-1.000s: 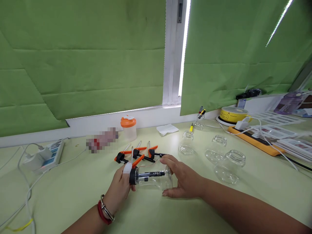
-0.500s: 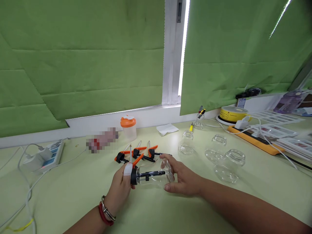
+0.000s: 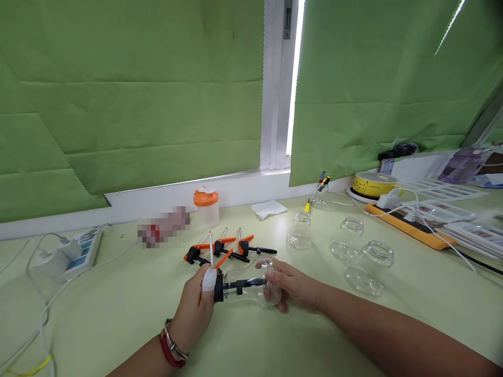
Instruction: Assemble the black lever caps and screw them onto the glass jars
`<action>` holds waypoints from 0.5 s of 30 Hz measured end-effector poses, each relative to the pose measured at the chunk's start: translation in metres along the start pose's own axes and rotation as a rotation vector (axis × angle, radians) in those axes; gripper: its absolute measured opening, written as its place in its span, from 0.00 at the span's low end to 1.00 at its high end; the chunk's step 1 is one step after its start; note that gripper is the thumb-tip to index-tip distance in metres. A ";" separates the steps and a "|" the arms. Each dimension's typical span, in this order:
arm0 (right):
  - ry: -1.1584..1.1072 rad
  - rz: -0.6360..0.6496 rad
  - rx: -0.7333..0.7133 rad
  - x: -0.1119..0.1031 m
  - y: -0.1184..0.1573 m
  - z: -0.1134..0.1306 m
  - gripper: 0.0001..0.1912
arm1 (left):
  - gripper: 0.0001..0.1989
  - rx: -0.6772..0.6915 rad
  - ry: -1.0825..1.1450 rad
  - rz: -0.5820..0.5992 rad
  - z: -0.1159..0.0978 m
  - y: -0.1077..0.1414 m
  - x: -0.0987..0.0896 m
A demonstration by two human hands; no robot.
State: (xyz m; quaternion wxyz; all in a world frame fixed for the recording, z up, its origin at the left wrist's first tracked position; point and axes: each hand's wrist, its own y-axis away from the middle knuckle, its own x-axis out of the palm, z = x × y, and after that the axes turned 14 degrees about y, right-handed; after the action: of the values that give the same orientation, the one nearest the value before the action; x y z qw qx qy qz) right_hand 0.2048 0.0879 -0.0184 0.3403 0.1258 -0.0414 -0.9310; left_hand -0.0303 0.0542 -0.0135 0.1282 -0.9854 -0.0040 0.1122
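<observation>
My left hand (image 3: 199, 302), with white tape round the thumb, grips a black cap (image 3: 219, 288) that has an orange lever and a metal spout. The cap sits at the neck of a clear glass bottle (image 3: 251, 268) lying sideways, with a black rod inside. My right hand (image 3: 293, 285) is closed round the wide base of that bottle. Just behind are several loose black and orange cap assemblies (image 3: 244, 246) with metal spouts. To the right, clear glass bottles (image 3: 376, 262) stand on the table.
An orange-lidded cup (image 3: 206, 207), a white tissue (image 3: 269, 209) and a blurred pink object (image 3: 165, 226) lie towards the wall. At left is a power strip (image 3: 84, 254) with cables. An orange power strip (image 3: 411, 228) and a yellow round tin (image 3: 373, 185) are at right.
My right hand has shifted its grip on the bottle's base, its thumb now higher on the glass. The bottle and cap have moved slightly right, and more of one loose assembly shows behind.
</observation>
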 end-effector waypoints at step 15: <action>1.383 -0.463 -0.960 -0.011 0.005 0.001 0.40 | 0.21 -0.464 0.274 -0.065 -0.017 -0.010 0.003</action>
State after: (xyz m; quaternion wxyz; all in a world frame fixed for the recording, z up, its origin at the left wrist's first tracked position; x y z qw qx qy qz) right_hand 0.2162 0.0914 -0.0143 0.1075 0.5111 0.5976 -0.6084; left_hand -0.0230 0.0598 0.0047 -0.0980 -0.9937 -0.0440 -0.0304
